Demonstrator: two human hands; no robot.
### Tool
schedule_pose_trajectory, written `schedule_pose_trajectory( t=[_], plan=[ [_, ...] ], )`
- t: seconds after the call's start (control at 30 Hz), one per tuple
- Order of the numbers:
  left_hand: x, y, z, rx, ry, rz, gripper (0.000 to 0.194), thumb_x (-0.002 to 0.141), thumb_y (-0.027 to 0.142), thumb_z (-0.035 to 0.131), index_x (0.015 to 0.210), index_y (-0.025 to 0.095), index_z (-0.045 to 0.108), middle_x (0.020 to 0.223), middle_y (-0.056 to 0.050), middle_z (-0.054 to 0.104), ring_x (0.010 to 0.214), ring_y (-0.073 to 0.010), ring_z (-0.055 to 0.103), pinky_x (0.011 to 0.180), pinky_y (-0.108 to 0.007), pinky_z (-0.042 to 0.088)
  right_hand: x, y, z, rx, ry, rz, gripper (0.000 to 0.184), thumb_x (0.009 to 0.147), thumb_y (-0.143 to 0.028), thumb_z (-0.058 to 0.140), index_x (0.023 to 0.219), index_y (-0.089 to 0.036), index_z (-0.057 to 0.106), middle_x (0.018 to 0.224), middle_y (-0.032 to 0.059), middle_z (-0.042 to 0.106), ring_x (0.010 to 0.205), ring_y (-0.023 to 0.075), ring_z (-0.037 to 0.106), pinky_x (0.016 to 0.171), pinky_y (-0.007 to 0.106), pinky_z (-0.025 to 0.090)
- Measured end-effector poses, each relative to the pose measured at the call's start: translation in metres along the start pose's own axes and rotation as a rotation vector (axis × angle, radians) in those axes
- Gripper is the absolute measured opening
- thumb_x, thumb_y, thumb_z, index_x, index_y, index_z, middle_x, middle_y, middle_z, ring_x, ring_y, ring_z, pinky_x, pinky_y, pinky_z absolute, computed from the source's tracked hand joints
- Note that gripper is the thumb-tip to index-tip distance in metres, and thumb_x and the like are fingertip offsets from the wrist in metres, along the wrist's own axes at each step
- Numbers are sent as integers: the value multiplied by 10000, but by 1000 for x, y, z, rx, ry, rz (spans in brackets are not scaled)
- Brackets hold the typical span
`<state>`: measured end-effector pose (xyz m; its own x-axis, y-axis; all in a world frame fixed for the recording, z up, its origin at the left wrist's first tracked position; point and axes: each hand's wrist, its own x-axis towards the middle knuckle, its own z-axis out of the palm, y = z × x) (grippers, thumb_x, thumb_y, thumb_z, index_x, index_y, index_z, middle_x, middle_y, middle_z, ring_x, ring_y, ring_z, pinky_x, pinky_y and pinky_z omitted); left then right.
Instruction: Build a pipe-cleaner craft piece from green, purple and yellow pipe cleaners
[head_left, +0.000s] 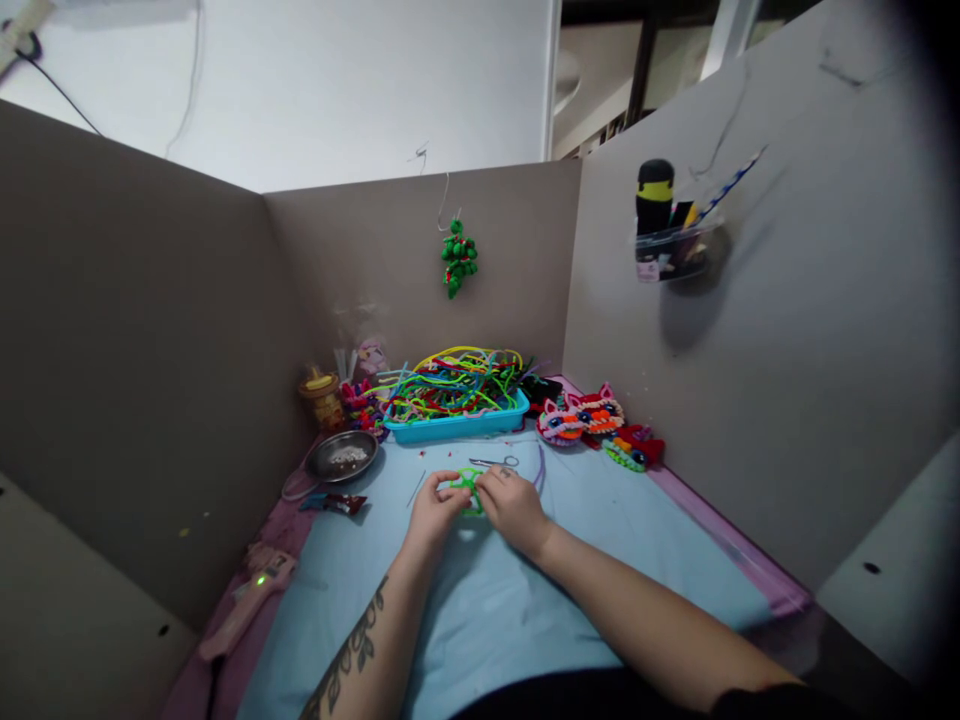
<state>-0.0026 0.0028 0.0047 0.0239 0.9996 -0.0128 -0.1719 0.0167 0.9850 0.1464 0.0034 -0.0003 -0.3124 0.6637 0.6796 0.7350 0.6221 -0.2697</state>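
Bright green pipe cleaner (474,504), bent into a small looped shape, is held up between both hands above the blue cloth. My left hand (435,508) pinches its left side between thumb and fingers. On the other side my right hand (516,508) grips it with closed fingertips, which hide part of the shape. Just beyond the hands lie metal scissors (495,462). A purple pipe cleaner (541,468) curves beside my right hand, and a thin dark stick (416,488) lies left of my left hand.
A blue tray (457,430) heaped with coloured pipe cleaners stands at the back. Colourful fuzzy figures (581,415) sit to its right. On the left are a metal bowl (343,458) with white bits, a brown packet (341,503) and a glue gun (255,595). Grey panels surround the table.
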Motion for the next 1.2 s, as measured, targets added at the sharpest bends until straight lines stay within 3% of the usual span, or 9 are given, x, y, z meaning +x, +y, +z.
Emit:
schedule_pose_trajectory(
  t=[0.13,0.3,0.4,0.6,0.8,0.93,1.1,1.2],
  plan=[
    [1,0,-1,-9,-11,-11,527,518,358,775,928,157,511,556,23,616,543,-130,593,541,-217,396,0,-1,-1,22,-6,-9,214,869,-180,426,822,-178,634,782,73,606,788,190,557,722,288,416],
    [7,-5,-4,114,25,199,395,620,363,705,909,152,538,561,24,602,549,-118,573,561,-218,409,5,2,3,381,27,219,171,808,-171,496,807,-190,666,751,36,626,735,159,575,684,260,437],
    [8,-8,-7,273,45,321,289,689,335,648,897,145,586,677,-19,640,626,-133,591,585,-226,430,9,5,6,501,-17,337,157,765,-199,537,746,-181,692,707,32,637,708,161,578,655,256,432],
    [5,-4,-5,367,48,373,220,713,280,621,885,143,615,792,-58,674,729,-167,622,662,-261,473,12,7,11,854,-146,542,182,682,-306,611,731,-151,693,694,24,656,683,165,575,655,267,420],
    [1,1,-2,423,41,409,157,721,220,599,854,142,627,816,-62,679,756,-174,631,708,-285,488,12,6,13,1116,-177,754,165,597,-302,681,648,-152,633,526,-38,537,523,104,471,543,229,351],
    [1,1,-2,445,40,427,146,717,209,596,844,144,630,815,-56,674,772,-175,629,730,-287,484,10,8,15,1078,-204,676,155,624,-288,655,614,-154,578,519,-46,503,507,96,447,517,219,332],
    [2,-2,-3,414,51,388,166,719,227,598,861,142,615,801,-57,674,743,-170,628,680,-270,483,6,5,13,576,-12,413,56,691,-230,604,717,-181,610,715,3,587,700,150,539,643,248,395],
    [3,-5,-3,372,47,364,178,717,245,606,863,141,609,785,-56,674,725,-165,626,655,-257,476,3,2,10,359,10,287,72,762,-237,565,791,-210,626,795,18,616,769,162,569,702,259,407]
  ],
)
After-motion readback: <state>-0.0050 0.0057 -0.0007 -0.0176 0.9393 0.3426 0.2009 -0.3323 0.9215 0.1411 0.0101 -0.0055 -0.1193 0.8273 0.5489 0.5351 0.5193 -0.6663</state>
